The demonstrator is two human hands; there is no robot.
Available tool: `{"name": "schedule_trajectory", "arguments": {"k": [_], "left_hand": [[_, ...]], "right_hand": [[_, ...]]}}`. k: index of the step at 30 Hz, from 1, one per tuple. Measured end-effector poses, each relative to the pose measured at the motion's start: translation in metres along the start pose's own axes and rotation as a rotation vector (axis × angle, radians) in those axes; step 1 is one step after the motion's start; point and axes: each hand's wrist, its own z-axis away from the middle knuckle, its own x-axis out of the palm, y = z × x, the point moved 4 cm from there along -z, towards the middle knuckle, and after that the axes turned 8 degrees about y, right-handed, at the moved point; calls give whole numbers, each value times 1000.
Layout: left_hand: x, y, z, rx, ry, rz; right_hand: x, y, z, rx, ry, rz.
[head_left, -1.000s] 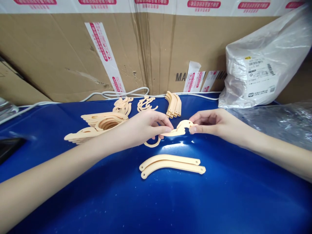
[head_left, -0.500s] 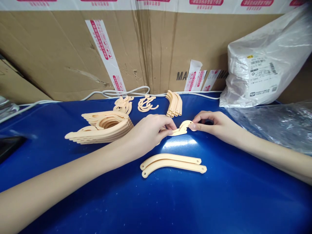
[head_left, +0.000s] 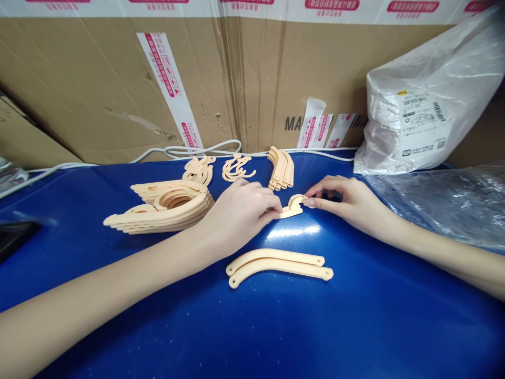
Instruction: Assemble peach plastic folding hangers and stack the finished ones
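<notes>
My left hand (head_left: 241,210) and my right hand (head_left: 342,201) meet over the blue table (head_left: 355,316), both pinching one small flat peach-coloured curved piece (head_left: 292,206) that rests low on the surface. My left fingers close on its left end, my right fingertips on its right end. Just in front of the hands two long curved peach strips (head_left: 278,266) lie side by side. A stack of larger peach pieces (head_left: 161,208) sits left of my left hand.
Behind the hands lie small hook-shaped pieces (head_left: 236,167), another small pile (head_left: 199,169) and a stack of curved strips (head_left: 281,168). Cardboard boxes (head_left: 118,84) wall off the back, with white cables (head_left: 205,151) at their foot. Plastic bags (head_left: 426,110) fill the right.
Both hands have lowered the small piece from above the table down to its surface and drawn a little closer together. The hook-like part below my left hand is now hidden.
</notes>
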Motion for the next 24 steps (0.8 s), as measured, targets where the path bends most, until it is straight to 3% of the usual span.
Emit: {"name": "schedule_trajectory", "arguments": {"k": [8,13,18,24], "left_hand": [[-4,1,0,24,-6,-63],[-23,-1,2,35,76,-115],[-40,6,24,43,137,-69],[-36,16,55,132,129,-133]], "right_hand": [[0,-1,0,-4,22,4],[-12,-15,-4,1,73,-17],[-18,-52,3,-275,96,194],[8,-78,28,-562,-63,262]]}}
